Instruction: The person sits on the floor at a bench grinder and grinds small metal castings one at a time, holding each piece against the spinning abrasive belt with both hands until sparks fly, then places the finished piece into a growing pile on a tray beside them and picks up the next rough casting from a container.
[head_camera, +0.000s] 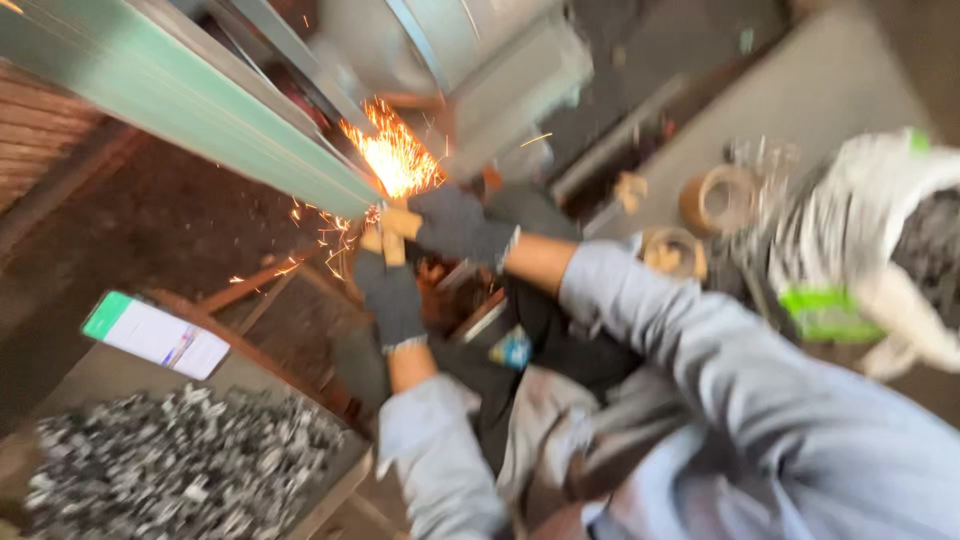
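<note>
At the lower left an open tray (330, 480) is heaped with small grey metal pieces (170, 470), and a phone (155, 335) with a lit screen lies on its far edge. Above it a long pale green metal beam (200, 110) runs with its long axis from the upper left down toward the centre, where orange sparks (395, 160) burst at its end. Just below the sparks the gloved left hand (392, 295) has its fingers curled shut around a tan handle (385, 245) that points up at the sparks. The gloved right hand (460, 225) is closed on the same blurred tool from the right side. Further right, tape rolls (715, 200) sit on a grey board.
</note>
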